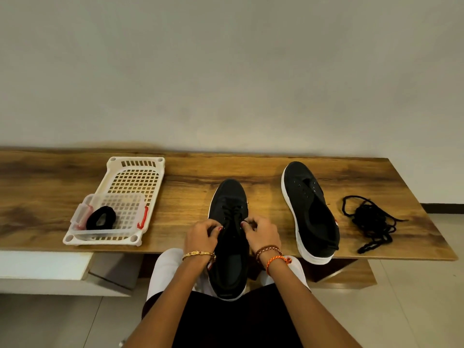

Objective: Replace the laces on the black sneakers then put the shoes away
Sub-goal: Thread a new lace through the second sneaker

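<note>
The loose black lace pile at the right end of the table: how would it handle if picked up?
The lace pile probably hangs limp and trails, being thin cord lying in slack loops. It looks tangled, so likely lifts as one clump. Probably very light.

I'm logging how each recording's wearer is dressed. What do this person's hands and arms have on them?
Both forearms are bare, with no sleeves in view. The left hand has a gold bangle at the wrist. The right hand has two bands at the wrist: a brown beaded bracelet and an orange braided cord. The fingernails look painted reddish pink.
</note>
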